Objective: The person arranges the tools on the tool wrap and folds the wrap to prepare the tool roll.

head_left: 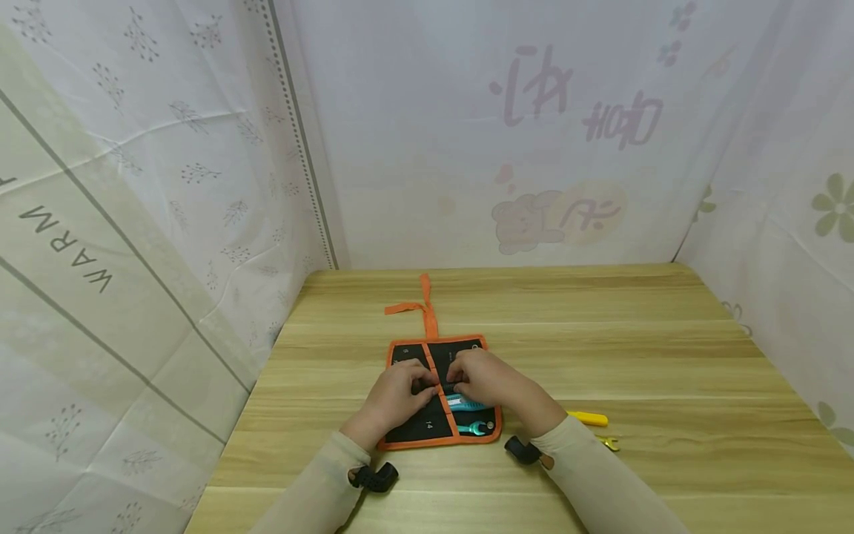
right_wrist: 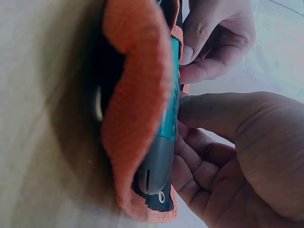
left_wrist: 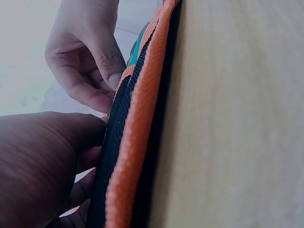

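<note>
A black tool pouch (head_left: pixel 414 434) with orange trim lies unfolded on the table. My left hand (head_left: pixel 394 397) pinches the orange pocket edge at its middle. Just to the right, the bent fingers of my right hand (head_left: pixel 490 378) come down at the same pocket row; whether they grip anything is hidden. Below them a teal utility knife (head_left: pixel 465 403) sits in a pocket, its grey end (right_wrist: pixel 156 164) showing in the right wrist view. Beside it, nearer me, a teal open-end wrench (head_left: pixel 475 428) sticks out of another pocket.
Orange tie straps (head_left: pixel 430 315) stretch away from the pouch's far edge. Partly behind the right forearm lie a yellow handle (head_left: pixel 588 418) and a yellow wrench (head_left: pixel 610 443). Patterned cloth (head_left: pixel 427 148) hangs around the wooden table (head_left: pixel 567 311).
</note>
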Motion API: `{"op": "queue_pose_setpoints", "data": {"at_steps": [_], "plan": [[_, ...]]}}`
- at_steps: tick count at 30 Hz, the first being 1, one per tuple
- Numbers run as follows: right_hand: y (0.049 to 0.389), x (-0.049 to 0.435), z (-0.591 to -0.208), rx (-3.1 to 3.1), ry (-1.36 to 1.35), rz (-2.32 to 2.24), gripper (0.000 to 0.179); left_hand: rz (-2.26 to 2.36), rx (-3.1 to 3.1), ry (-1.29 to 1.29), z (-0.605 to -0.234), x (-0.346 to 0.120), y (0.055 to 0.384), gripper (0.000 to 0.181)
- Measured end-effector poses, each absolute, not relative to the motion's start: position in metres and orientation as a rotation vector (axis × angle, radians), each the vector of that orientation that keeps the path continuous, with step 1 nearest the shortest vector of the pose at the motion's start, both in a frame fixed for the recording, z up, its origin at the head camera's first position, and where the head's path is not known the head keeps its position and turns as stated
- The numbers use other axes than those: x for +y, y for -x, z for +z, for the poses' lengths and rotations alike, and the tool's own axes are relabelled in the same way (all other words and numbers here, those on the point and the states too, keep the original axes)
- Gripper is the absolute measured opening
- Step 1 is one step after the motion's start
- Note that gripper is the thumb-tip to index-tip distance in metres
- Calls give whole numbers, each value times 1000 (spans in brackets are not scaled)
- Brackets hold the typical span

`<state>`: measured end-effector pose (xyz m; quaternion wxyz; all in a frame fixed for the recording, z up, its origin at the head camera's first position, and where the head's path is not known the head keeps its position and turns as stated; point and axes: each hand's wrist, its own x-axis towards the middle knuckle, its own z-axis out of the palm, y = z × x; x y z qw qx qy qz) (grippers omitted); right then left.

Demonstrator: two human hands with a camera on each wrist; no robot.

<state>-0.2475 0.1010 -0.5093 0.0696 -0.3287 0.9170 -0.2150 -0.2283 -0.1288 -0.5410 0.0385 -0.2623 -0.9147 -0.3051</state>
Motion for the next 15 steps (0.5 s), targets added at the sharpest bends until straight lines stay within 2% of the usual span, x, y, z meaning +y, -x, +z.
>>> {"op": "queue_pose_setpoints", "data": {"at_steps": [15], "plan": [[245, 103, -508, 2761, 994, -641, 11, -921, -2807, 800, -540, -129, 227, 5]]}}
